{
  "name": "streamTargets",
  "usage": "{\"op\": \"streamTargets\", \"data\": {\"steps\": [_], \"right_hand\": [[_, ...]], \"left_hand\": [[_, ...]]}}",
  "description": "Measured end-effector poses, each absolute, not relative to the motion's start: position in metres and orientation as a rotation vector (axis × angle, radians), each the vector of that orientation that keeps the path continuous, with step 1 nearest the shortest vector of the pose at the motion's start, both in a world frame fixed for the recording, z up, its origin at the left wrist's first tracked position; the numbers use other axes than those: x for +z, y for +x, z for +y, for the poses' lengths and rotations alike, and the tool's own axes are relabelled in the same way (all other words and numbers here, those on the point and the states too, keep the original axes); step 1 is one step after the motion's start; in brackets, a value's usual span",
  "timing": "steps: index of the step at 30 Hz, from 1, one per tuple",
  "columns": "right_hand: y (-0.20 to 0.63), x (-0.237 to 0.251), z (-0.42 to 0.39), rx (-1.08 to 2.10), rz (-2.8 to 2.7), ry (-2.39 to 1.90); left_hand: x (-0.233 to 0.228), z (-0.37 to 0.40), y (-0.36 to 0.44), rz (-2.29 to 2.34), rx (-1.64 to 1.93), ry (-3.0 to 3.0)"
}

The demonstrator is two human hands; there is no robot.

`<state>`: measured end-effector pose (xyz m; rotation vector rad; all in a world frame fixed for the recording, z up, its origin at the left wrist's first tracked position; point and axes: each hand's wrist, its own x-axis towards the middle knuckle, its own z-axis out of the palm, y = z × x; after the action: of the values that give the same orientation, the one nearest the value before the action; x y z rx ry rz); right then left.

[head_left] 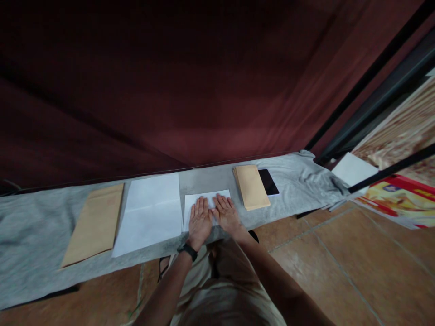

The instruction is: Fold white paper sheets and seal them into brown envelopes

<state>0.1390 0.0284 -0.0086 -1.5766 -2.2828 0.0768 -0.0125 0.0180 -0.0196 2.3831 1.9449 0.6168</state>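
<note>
Both my hands lie flat, side by side, on a small white sheet of paper [190, 201], which may be folded. My left hand [200, 219] has its fingers stretched forward, with a dark watch on the wrist. Close beside it, my right hand [226, 213] rests palm down with fingers spread, the thumbs near each other. The lower part of the sheet is hidden under the hands. Just left of it lies a larger white sheet [152, 208] with a faint crease across it. To the right is a small stack of brown envelopes [253, 188].
A large brown envelope [97, 219] lies at the left of the grey cloth [30, 231] over the narrow table. A dark phone or tablet [271, 183] sits partly under the small envelopes. A dark red curtain [204, 81] hangs behind; a colourful box [401, 199] stands at right.
</note>
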Motion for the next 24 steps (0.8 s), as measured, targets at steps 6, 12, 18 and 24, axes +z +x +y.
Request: {"op": "streamTargets", "data": {"steps": [6, 12, 18, 24], "right_hand": [[0.152, -0.020, 0.033, -0.045, -2.180, -1.679], [0.160, -0.026, 0.019, -0.145, -2.017, -1.732], [0.154, -0.016, 0.003, -0.037, -2.035, -1.628], [0.133, -0.013, -0.009, 0.145, -2.229, -1.419]], "left_hand": [[-0.021, 0.026, -0.022, 2.173, 0.624, 2.197], [-0.015, 0.019, -0.022, 2.291, 0.626, 2.110], [-0.011, -0.007, -0.013, 2.150, 0.545, 2.309], [-0.009, -0.030, -0.005, 1.943, 0.333, 2.486]]}}
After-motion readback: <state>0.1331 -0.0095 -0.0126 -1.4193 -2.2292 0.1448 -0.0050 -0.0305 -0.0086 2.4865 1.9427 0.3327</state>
